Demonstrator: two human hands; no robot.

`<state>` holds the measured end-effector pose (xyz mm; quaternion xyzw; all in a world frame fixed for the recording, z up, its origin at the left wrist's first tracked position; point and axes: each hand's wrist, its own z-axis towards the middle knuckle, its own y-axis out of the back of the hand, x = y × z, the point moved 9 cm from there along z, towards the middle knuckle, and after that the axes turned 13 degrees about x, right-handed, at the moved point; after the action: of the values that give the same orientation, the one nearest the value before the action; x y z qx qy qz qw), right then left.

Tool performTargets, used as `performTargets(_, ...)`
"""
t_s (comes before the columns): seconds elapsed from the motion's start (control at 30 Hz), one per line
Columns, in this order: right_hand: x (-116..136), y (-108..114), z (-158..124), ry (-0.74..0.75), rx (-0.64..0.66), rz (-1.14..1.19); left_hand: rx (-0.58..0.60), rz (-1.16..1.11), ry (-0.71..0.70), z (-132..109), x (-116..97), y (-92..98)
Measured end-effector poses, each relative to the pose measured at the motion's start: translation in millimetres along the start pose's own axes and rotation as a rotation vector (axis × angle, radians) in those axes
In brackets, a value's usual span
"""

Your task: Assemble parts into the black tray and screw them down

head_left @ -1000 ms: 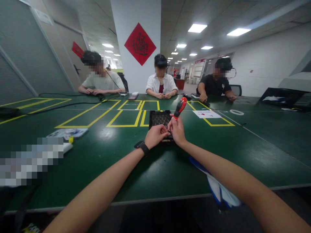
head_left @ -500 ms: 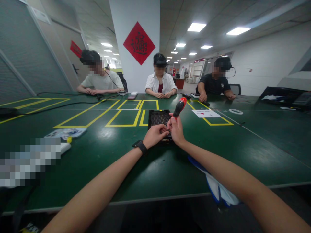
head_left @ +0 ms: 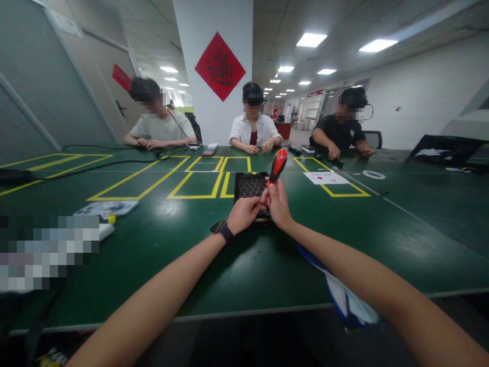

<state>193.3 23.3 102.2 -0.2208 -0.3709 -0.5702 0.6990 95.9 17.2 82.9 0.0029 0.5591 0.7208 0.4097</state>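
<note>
A screwdriver (head_left: 278, 164) with a red and black handle stands nearly upright, handle up, in my right hand (head_left: 279, 206), whose fingers are closed round its lower part. My left hand (head_left: 245, 213), with a dark watch on the wrist, has its fingers pinched together against the right fingertips, near the screwdriver's lower end. What the left fingers hold is too small to make out. Both hands are over the near part of an open black case (head_left: 250, 184) with rows of small compartments. The screwdriver's tip is hidden between the fingers.
Three people sit across the green table (head_left: 229, 275), which has yellow tape outlines. Right of the case lie a paper sheet (head_left: 326, 178) and a white ring (head_left: 373, 175). Blue-and-white cloth (head_left: 349, 300) is under my right forearm. A flat patterned item (head_left: 110, 208) lies left.
The screwdriver handle has tipped left to a more upright angle. Both hands remain together over the case. The whole view has shifted slightly.
</note>
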Motion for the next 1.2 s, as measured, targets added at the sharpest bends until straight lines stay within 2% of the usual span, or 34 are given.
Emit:
performTargets(0.27,6,2,-2,0.021,-0.025,-0.029,-0.005,-0.120,-0.016,1,-2,1.8)
performTargets(0.43,8,-1,-3,0.022,-0.011,-0.034,-0.014,-0.069,0.049,0,4,2.2)
performTargets(0.7,4,2,-2,0.004,-0.032,-0.008,-0.005,-0.016,0.033,-1,0,2.6)
performTargets(0.97,4,-3,-1,-0.003,0.025,0.021,0.012,0.011,-0.012,0,-3,-0.2)
performTargets(1.2,12,0,-3,0.027,-0.024,0.002,-0.006,0.006,-0.015,0,-5,2.5)
